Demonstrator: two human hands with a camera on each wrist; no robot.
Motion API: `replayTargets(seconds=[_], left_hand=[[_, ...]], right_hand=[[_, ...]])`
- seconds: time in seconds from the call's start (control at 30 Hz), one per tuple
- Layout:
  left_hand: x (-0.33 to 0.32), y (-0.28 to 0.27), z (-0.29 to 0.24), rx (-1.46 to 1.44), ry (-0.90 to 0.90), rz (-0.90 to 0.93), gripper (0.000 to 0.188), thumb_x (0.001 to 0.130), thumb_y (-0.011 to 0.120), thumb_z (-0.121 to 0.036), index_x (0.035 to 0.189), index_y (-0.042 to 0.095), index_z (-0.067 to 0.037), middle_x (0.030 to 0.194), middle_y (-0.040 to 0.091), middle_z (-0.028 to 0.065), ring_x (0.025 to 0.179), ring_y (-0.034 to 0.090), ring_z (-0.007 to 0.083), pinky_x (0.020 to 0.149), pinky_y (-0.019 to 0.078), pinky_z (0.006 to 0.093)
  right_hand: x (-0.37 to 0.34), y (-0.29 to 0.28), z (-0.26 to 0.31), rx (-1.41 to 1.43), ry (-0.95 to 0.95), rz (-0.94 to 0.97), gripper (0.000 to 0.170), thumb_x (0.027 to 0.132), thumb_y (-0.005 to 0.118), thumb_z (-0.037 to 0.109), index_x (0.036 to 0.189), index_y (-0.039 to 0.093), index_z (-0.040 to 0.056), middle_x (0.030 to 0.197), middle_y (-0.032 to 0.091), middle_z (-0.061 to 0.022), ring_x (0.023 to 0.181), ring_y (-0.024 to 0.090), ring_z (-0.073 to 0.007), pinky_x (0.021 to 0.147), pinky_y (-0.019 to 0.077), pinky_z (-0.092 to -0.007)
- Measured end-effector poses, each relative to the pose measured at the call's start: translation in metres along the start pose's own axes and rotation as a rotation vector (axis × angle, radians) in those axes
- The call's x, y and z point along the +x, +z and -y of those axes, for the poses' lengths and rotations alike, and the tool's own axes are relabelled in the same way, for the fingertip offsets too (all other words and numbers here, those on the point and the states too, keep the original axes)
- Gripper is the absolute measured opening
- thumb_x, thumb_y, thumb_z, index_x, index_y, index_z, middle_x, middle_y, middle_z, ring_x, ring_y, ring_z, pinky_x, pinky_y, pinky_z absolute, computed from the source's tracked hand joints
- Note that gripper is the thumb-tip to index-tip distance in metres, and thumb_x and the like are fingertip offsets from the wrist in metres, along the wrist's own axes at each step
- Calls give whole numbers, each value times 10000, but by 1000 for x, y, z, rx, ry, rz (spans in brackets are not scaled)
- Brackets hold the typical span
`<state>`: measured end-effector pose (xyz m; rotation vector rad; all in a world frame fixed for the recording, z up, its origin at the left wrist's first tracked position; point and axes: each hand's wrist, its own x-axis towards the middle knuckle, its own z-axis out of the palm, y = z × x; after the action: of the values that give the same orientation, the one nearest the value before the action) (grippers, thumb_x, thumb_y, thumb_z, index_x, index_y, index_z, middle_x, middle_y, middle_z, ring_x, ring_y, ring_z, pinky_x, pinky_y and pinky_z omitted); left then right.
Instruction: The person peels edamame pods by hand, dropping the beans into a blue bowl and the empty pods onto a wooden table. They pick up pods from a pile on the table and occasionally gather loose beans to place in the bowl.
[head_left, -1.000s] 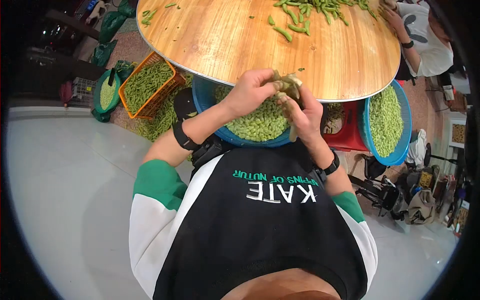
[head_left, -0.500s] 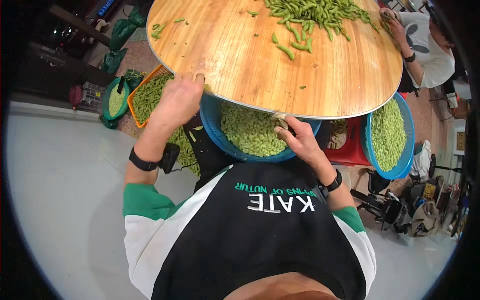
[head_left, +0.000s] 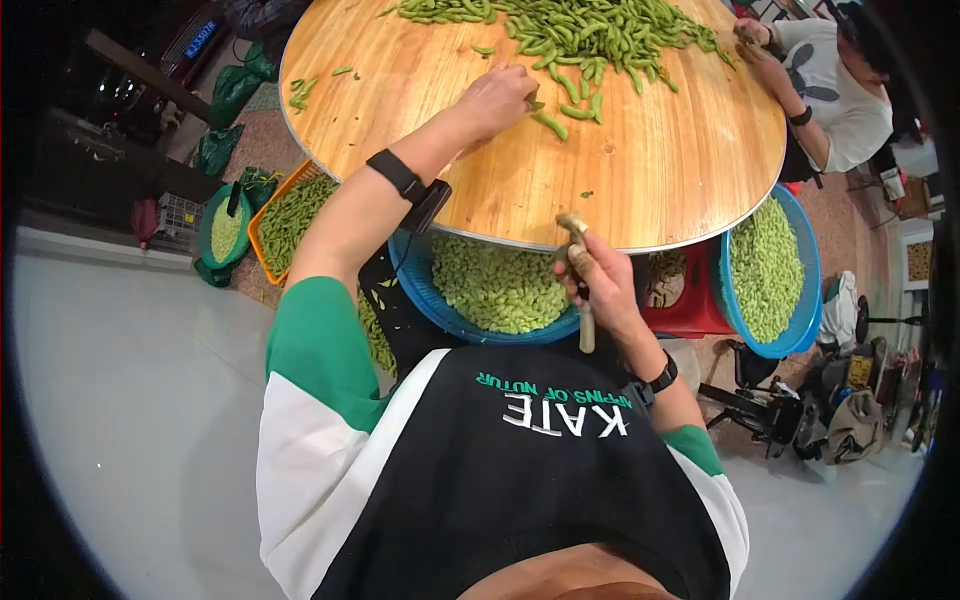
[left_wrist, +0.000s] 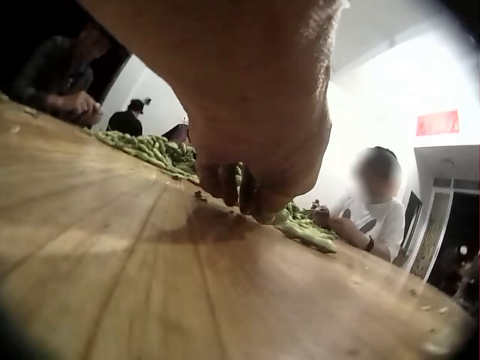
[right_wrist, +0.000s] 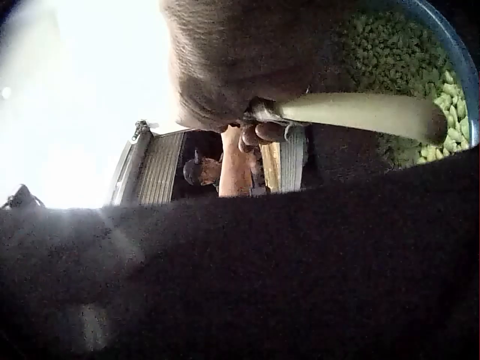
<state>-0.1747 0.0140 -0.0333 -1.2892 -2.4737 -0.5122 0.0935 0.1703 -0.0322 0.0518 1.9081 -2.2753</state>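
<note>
My left hand point(head_left: 495, 100) reaches over the round wooden table point(head_left: 400, 180), fingers bent down beside a green soybean pod point(head_left: 550, 125) at the near side of the pile of pods point(head_left: 600, 35). In the left wrist view its fingertips are low over the wood; I cannot tell whether they pinch a pod. My right hand point(head_left: 605, 285) grips a tool with a pale handle point(right_wrist: 360, 111), which points back toward my body; its working end is hidden in the fingers. Stained coverings point(head_left: 572, 228) sit on the right fingertips. Below is a blue basket point(head_left: 430, 300) of shelled beans point(head_left: 500, 285).
Another blue basket point(head_left: 810, 250) of shelled beans stands right, by a red stool point(head_left: 705, 290). At left are an orange crate point(head_left: 262, 245) of pods and a green basin point(head_left: 210, 255). Another person point(head_left: 840, 90) works at the table's right edge.
My left hand went from above the basket out to the table's left edge, then forward across the wood to the pods. The right hand stays over the basket, the tool's pale handle now plainly visible.
</note>
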Motion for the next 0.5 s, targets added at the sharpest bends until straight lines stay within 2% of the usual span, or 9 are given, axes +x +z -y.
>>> replayTargets(seconds=[0.03, 0.1, 0.13, 0.2, 0.23, 0.3, 0.4, 0.5], left_hand=[[-4, -8, -9, -5, -1, 11, 147, 781, 585, -70, 923, 623, -58, 921, 607, 149, 909, 577, 372, 795, 485, 425], [-17, -25, -33, -378, -344, 129, 152, 813, 607, -54, 960, 639, -37, 789, 632, 86, 724, 603, 216, 653, 486, 320], [-27, -30, -47, -380, -347, 137, 152, 813, 607, -54, 960, 639, -37, 789, 632, 86, 724, 603, 216, 653, 486, 320], [-48, -41, -77, -1160, -486, 122, 100, 858, 605, -69, 934, 636, -12, 700, 629, 39, 602, 553, 97, 554, 445, 237], [-56, -48, -90, -1165, -491, 130, 100, 858, 605, -69, 934, 636, -12, 700, 629, 39, 602, 553, 97, 554, 445, 237], [-71, -60, -110, -1301, -585, 221, 96, 872, 613, -82, 930, 637, -10, 726, 635, 10, 581, 523, 27, 501, 399, 179], [-86, -56, -118, -1363, -620, 207, 98, 870, 618, -84, 941, 643, -21, 708, 629, -6, 549, 503, 18, 474, 375, 164], [-92, -57, -122, -1377, -647, 190, 97, 869, 620, -84, 941, 645, -24, 710, 625, -10, 570, 504, 16, 488, 382, 163]], right_hand=[[2, -2, 1, 57, -2, 11, 403, 972, 431, 132, 1364, 419, 37, 807, 572, -32, 575, 472, -50, 481, 386, -190], [7, 1, 7, 159, -28, -17, 406, 974, 430, 140, 1368, 411, 40, 817, 568, -34, 578, 470, -55, 477, 385, -193], [11, 2, 9, 253, -64, -44, 409, 976, 429, 148, 1371, 402, 44, 827, 563, -36, 581, 468, -60, 473, 385, -196], [19, 4, 11, 307, -80, -60, 396, 984, 426, 160, 1361, 397, 42, 844, 555, -42, 587, 464, -70, 468, 386, -201], [22, 5, 14, 341, -89, -51, 374, 988, 423, 163, 1340, 409, 37, 846, 556, -45, 587, 463, -73, 465, 384, -203], [25, 7, 10, 402, -75, -33, 303, 995, 416, 167, 1260, 454, 25, 848, 561, -51, 577, 459, -80, 459, 378, -205], [23, 10, 10, 364, -102, 76, 364, 992, 431, 184, 1319, 426, 24, 852, 553, -69, 556, 437, -84, 447, 367, -200], [22, 11, 9, 390, -62, 77, 379, 989, 432, 173, 1341, 414, 33, 848, 554, -77, 545, 430, -83, 440, 357, -198]])
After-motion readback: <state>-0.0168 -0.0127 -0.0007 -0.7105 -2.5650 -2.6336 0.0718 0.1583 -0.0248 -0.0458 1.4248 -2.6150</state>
